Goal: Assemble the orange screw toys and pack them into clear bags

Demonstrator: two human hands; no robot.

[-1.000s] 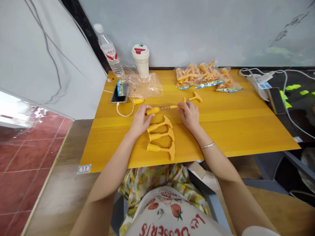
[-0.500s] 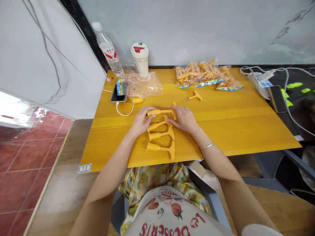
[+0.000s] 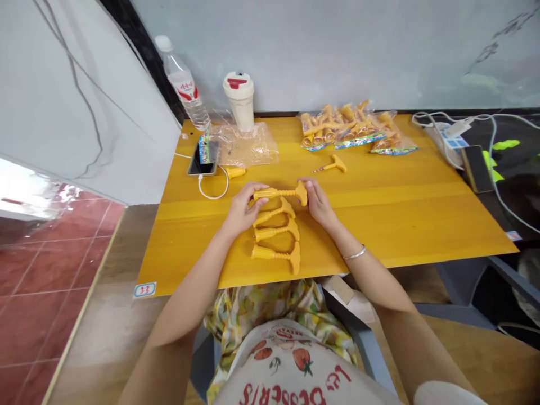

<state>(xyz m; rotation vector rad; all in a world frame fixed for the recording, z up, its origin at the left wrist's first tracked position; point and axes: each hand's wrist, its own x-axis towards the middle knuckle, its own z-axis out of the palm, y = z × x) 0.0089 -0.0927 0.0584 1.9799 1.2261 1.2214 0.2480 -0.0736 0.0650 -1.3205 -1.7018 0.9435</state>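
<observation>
Thin silver bangle (image 3: 355,253), white strawberry-print apron (image 3: 287,365), yellow-green floral skirt (image 3: 270,308)

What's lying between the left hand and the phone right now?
In the head view, between the left hand and the phone, there's a looped white charging cable and a short yellow plastic piece.

Yellow wooden table (image 3: 400,225) with orange T-handles (image 3: 275,253)

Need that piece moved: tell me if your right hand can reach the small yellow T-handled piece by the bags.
Probably yes. The right hand is near the small piece, with nothing between them on the tabletop, but must first release the larger piece shared with the left hand.
</observation>
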